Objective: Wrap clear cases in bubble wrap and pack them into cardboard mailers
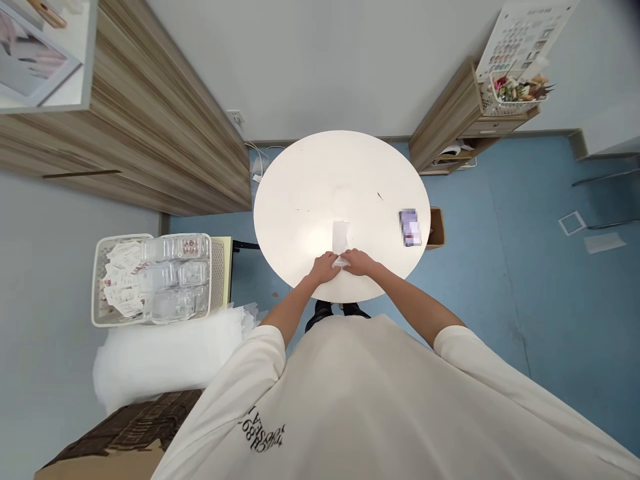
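A thin whitish strip [341, 235], paper or plastic film by its look, lies on the round white table [300, 173] near its front edge. Its near end is bunched or folded up between my hands. My left hand [324, 268] is closed on the left side of that end, and my right hand [357, 262] is closed on the right side, fingertips almost meeting. Whether anything lies inside the folded part is hidden by the fingers. To the right on the tabletop is a purple phone-like object [410, 227], blurred by pixels.
White baskets [96, 280] with clear plastic boxes and printed cards stand at left, above a white foam-like roll [165, 353] and a cardboard box [105, 463]. A brown bin [438, 227] stands beside the table. Wooden cabinets [190, 113] flank the back wall.
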Demonstrator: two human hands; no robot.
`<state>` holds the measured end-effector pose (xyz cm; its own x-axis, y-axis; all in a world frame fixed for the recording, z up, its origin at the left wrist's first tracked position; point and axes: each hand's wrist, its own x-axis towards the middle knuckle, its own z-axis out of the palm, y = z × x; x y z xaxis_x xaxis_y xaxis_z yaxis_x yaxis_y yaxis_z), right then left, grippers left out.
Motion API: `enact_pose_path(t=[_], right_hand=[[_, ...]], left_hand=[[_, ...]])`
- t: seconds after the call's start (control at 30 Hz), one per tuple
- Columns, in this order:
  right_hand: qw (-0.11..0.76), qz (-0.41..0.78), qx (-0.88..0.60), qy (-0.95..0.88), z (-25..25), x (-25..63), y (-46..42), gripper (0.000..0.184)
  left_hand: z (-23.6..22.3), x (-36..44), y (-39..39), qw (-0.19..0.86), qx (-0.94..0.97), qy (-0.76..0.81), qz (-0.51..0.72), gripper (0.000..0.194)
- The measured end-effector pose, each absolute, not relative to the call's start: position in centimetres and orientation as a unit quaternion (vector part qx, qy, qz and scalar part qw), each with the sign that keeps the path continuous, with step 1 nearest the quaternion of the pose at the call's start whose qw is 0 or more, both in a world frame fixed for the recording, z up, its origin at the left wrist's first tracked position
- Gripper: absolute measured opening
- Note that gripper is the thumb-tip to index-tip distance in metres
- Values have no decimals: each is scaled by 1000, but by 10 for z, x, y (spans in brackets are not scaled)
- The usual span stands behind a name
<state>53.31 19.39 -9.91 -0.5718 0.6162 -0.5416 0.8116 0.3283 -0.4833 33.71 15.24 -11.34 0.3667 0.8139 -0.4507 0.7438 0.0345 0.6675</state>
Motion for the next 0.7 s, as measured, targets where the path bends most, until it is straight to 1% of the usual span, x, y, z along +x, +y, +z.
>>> enact_pose_path(t=[0.1, 0.23, 0.3, 0.37, 0.43, 0.53, 0.7], right_hand=[[142, -383, 455, 791, -96, 531, 210, 21], [115, -358, 517, 769, -97, 523, 225, 23], [107, -347, 547, 755, -98, 517, 227, 25], [100, -339, 570, 741, -100, 511, 228, 27], [91, -329, 590, 731, -104, 507, 227, 28], [74, -304, 598, 738, -110, 504, 225, 30], [60, -259, 560, 784, -117, 508, 210, 36]], left_hand=[[-114, 340, 165, 475, 632, 612, 28, 29], [-118, 348, 173, 486, 560, 667, 73, 32], [-120, 352, 169, 462, 550, 687, 112, 39], [-121, 355, 162, 430, 572, 687, 126, 53], [-123, 357, 155, 398, 616, 671, 109, 63], [-126, 357, 150, 349, 678, 644, 55, 72], [-130, 353, 152, 291, 729, 619, -23, 78]])
